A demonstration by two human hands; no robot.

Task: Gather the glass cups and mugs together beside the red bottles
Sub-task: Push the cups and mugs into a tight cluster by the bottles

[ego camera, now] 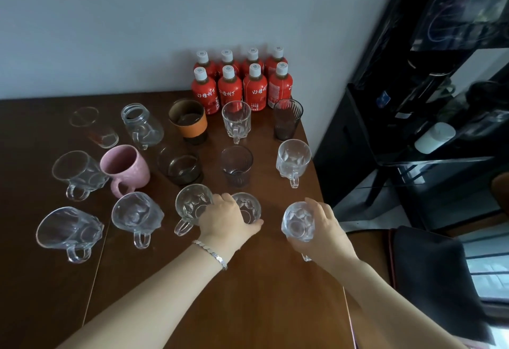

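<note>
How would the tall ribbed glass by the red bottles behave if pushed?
The tall ribbed glass is taller than wide, so it may tip rather than slide. Standing near the table edge, it could fall and break.

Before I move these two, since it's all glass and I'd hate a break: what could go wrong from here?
Your right hand holds a clear mug near the right edge of the table; a loose grip could send it off.
Your left hand holds a glass cup tight beside a handled mug; they may clink.
The tinted tumbler stands in the way to the red bottles.
</note>
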